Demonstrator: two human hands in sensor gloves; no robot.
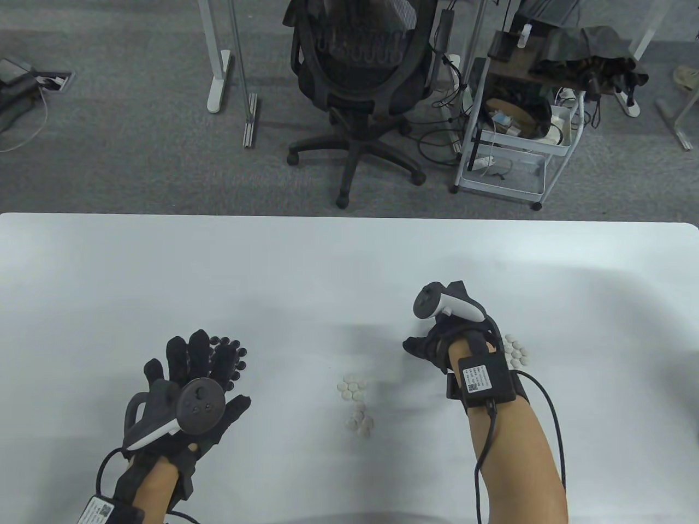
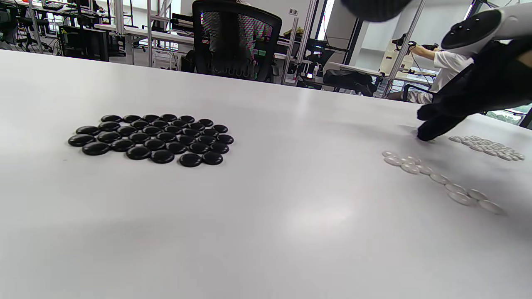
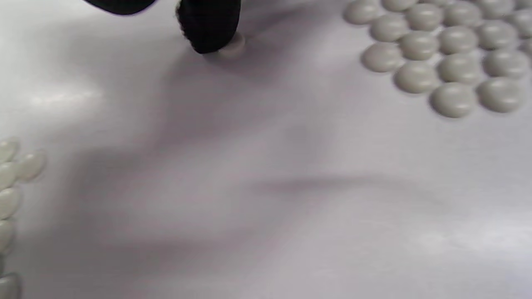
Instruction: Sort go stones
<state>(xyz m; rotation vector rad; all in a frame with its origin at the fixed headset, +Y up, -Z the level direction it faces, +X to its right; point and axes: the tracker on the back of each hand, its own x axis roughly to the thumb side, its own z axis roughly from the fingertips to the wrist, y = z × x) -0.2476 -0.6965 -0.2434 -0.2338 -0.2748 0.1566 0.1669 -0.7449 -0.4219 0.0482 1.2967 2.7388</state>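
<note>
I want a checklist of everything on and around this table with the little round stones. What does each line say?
Surface: white table, smooth, with soft shadows.
Job's things: black stones packed in one flat cluster; white stones in a sorted group on the right, and a loose group mid-table.
Clutter: nothing seen on the table besides stones.
Hands: left hand flat, fingers spread over the black cluster; right hand with a fingertip pressing on one white stone.
Cables: black cable along the right forearm; more on the floor.
Surroundings: office chair, wire cart, grey carpet.
</note>
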